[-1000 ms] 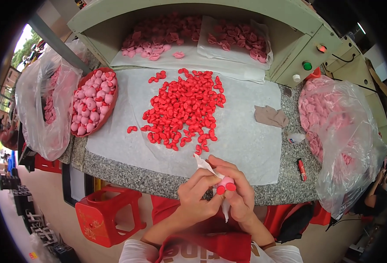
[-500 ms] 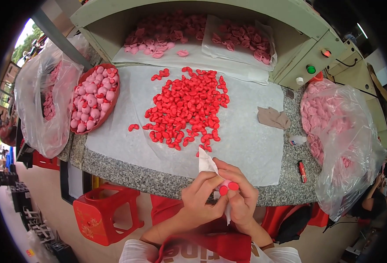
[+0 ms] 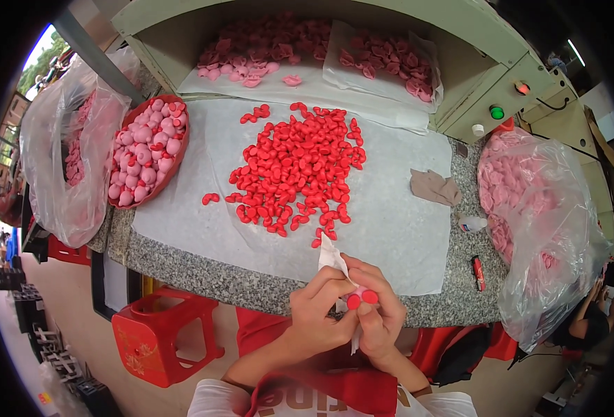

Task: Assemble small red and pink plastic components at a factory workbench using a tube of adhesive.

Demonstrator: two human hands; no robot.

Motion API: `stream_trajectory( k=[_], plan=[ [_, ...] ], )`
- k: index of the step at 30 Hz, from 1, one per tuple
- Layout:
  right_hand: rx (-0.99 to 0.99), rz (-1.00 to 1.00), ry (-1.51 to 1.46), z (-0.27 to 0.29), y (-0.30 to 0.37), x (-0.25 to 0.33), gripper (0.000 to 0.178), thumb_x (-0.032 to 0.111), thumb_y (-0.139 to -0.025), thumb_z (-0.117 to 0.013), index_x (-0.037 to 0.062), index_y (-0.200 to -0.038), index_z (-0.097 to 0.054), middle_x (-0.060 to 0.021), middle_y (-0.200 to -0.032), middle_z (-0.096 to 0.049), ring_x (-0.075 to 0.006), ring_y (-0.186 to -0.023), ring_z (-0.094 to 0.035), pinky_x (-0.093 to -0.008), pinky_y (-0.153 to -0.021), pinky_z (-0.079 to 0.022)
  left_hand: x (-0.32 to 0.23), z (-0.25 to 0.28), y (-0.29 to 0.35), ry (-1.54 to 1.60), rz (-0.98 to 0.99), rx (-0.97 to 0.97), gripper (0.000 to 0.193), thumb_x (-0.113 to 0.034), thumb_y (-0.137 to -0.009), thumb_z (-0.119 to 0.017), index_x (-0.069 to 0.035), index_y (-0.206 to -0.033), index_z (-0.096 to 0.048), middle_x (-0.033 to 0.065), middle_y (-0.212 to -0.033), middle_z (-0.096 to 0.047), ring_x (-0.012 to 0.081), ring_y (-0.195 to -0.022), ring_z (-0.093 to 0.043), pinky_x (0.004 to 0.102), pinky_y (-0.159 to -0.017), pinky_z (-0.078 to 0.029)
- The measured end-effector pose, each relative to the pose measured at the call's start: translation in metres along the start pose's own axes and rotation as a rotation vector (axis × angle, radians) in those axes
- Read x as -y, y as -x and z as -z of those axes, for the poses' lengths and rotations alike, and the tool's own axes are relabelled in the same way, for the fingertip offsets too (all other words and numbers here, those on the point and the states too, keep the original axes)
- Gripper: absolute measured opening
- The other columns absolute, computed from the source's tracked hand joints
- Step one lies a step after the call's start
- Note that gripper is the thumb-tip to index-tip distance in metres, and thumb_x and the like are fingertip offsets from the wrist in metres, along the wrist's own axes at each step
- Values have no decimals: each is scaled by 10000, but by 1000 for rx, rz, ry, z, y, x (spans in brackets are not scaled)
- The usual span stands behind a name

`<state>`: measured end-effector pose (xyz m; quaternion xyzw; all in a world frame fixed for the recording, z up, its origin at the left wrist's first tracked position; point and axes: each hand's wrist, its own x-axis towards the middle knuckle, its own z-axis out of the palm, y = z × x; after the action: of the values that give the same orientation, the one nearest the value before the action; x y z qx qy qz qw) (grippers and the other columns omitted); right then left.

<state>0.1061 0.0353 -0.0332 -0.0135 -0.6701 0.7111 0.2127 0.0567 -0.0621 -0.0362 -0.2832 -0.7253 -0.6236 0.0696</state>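
Observation:
In front of my body, at the table's near edge, both hands meet around a small pink piece with two round red ends [image 3: 369, 297]. My right hand [image 3: 385, 316] is closed around it, thumb below and fingers above. My left hand [image 3: 319, 311] is closed too, its fingertips pinching a white cloth or tissue [image 3: 330, 257] against the piece. One corner of the cloth sticks up past my fingers, and a tail hangs below. Beyond my hands, a heap of small red bean-shaped pieces [image 3: 296, 167] lies on a white sheet [image 3: 196, 215].
At left stand a red basket [image 3: 180, 161] of pink and red pieces and a plastic bag [image 3: 39, 181]. A pale green cabinet [image 3: 484, 97] behind holds pink pieces. At right are a brown cloth [image 3: 435, 187], small bottle [image 3: 472, 224], red tube [image 3: 478, 273] and bag of pink pieces [image 3: 529, 278].
The view has shifted slightly. My hands stay around the pink piece and cloth, with only a small shift of the fingers and of the red ends.

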Motion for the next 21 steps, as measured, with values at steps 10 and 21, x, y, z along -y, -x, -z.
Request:
stream_trajectory(
  k=[10, 21],
  plan=[
    [17, -19, 38, -1, -2, -1, 351, 164, -849, -444, -60, -1110, -518, -241, -1154, -499, -289, -1059, -508, -333, -876, -402, 6, 1, 1, 9, 3, 19, 237, 6, -590, -660, 0, -788, -530, 92, -693, -518, 155, -524, -517, 241, -456, -415],
    [-38, -35, 50, -6, 3, -3, 343, 177, -851, -458, -63, -1085, -530, -251, -1136, -508, -293, -1050, -512, -336, -874, -402, 8, 2, 1, -3, -28, -10, 255, -7, -545, -617, -33, -792, -558, 65, -703, -515, 179, -473, -507, 265, -397, -396]
  ],
)
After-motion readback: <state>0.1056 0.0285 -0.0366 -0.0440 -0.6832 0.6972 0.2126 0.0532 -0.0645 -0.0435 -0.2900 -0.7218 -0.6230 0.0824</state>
